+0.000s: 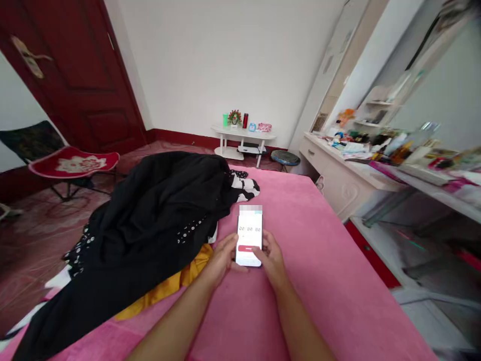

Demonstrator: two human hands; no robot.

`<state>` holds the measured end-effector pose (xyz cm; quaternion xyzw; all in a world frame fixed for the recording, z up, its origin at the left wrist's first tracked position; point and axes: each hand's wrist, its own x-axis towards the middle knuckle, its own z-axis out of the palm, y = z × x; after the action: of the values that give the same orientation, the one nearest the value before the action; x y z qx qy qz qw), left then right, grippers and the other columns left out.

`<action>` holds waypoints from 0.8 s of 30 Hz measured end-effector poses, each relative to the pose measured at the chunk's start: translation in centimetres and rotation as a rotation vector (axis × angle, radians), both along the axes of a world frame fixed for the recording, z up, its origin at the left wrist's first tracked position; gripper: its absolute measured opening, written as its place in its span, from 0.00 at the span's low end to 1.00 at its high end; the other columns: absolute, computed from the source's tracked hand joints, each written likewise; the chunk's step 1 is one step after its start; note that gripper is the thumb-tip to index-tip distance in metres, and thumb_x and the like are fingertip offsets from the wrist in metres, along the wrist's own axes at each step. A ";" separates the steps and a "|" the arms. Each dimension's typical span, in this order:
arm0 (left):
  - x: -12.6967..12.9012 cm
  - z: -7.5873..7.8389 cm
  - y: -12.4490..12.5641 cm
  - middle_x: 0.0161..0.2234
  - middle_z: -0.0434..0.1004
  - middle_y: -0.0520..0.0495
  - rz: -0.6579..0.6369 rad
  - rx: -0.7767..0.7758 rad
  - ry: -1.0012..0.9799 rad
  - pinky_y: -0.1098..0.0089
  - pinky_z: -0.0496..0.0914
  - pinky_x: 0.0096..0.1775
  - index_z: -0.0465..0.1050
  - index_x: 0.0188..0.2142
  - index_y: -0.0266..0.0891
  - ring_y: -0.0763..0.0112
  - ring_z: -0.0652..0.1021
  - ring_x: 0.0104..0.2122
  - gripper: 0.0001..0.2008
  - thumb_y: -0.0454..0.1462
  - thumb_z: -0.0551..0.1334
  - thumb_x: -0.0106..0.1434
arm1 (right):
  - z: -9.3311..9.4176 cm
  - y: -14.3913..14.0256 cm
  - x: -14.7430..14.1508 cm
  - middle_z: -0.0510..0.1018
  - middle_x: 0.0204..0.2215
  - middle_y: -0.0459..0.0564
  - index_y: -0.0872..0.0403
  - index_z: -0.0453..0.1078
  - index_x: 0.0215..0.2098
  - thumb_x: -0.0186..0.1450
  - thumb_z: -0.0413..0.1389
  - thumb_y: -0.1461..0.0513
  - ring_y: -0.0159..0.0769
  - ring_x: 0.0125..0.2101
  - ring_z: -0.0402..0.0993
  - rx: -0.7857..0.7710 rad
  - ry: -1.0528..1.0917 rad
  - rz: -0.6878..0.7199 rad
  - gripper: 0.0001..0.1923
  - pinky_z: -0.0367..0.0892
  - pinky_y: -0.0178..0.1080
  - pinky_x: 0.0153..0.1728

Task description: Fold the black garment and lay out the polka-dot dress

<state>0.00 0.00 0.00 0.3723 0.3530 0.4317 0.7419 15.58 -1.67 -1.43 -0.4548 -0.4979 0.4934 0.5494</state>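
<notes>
A smartphone [248, 238] is held upright above the pink bedspread [308, 250], its lit white screen showing a row of zeros like a timer and a red button. My left hand [225, 253] grips its left edge and lower corner. On the other side, my right hand [273, 253] wraps the right edge, with the thumb over the screen at the red button. Just left of the phone lies a heap of clothes, mostly black garments [158, 200], with a mustard-yellow cloth [169, 288] beneath and a black-and-white piece [246, 186] at the far end.
A white dresser [334, 175] crowded with small items stands at the right. Against the far wall is a small white table [244, 132] with flowers and cups, beside a round stool [285, 158]. A red folding chair [75, 163] and a dark red door [75, 75] are at left.
</notes>
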 end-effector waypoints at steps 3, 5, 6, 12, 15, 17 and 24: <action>-0.1 0.0 -0.4 0.43 0.76 0.36 0.003 -0.001 0.000 0.68 0.76 0.25 0.66 0.53 0.36 0.60 0.79 0.36 0.24 0.48 0.58 0.62 | -0.1 0.1 0.1 0.77 0.41 0.52 0.52 0.58 0.55 0.59 0.60 0.56 0.43 0.39 0.75 -0.002 0.002 0.000 0.28 0.71 0.41 0.36; -0.2 0.1 -0.4 0.43 0.76 0.36 0.000 0.004 -0.003 0.69 0.76 0.26 0.66 0.53 0.36 0.60 0.79 0.36 0.24 0.49 0.58 0.63 | -0.1 0.1 0.1 0.77 0.41 0.52 0.52 0.58 0.54 0.58 0.60 0.56 0.42 0.39 0.75 -0.003 0.004 -0.006 0.28 0.71 0.41 0.36; -0.2 0.1 -0.4 0.43 0.76 0.36 -0.004 0.007 -0.005 0.69 0.76 0.26 0.66 0.53 0.37 0.60 0.79 0.36 0.24 0.49 0.58 0.63 | -0.1 0.1 0.0 0.77 0.41 0.52 0.52 0.58 0.54 0.58 0.60 0.56 0.42 0.39 0.75 -0.003 0.006 -0.009 0.28 0.71 0.41 0.36; -0.2 0.2 -0.4 0.43 0.76 0.37 -0.008 0.009 -0.006 0.69 0.76 0.26 0.66 0.53 0.37 0.61 0.79 0.36 0.23 0.48 0.57 0.63 | 0.3 0.0 -0.2 0.78 0.40 0.51 0.52 0.59 0.53 0.58 0.60 0.57 0.42 0.38 0.76 -0.008 0.014 -0.017 0.27 0.72 0.41 0.35; -0.2 0.2 -0.4 0.43 0.76 0.36 -0.002 0.013 -0.017 0.68 0.76 0.27 0.66 0.53 0.37 0.61 0.79 0.36 0.23 0.48 0.57 0.63 | 0.2 0.0 -0.2 0.77 0.42 0.52 0.52 0.59 0.54 0.58 0.60 0.57 0.42 0.40 0.75 0.001 0.009 -0.028 0.28 0.71 0.42 0.37; -0.1 0.2 -0.4 0.43 0.76 0.36 0.019 0.011 -0.022 0.67 0.76 0.28 0.66 0.53 0.37 0.61 0.79 0.36 0.24 0.48 0.57 0.64 | 0.0 0.2 -0.1 0.76 0.45 0.54 0.53 0.59 0.54 0.58 0.60 0.57 0.43 0.43 0.74 0.018 0.007 -0.043 0.28 0.71 0.43 0.41; 0.1 0.2 -0.3 0.46 0.75 0.36 0.089 0.028 -0.110 0.63 0.76 0.34 0.63 0.56 0.39 0.60 0.78 0.38 0.25 0.48 0.57 0.64 | -0.2 0.4 -1.1 0.75 0.46 0.55 0.55 0.60 0.54 0.57 0.60 0.57 0.42 0.44 0.73 0.100 -0.123 -0.145 0.29 0.69 0.44 0.45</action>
<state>0.05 -0.32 0.21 0.3426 0.3219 0.4889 0.7348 14.47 -1.29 -1.62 -0.4910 -0.5206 0.3979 0.5740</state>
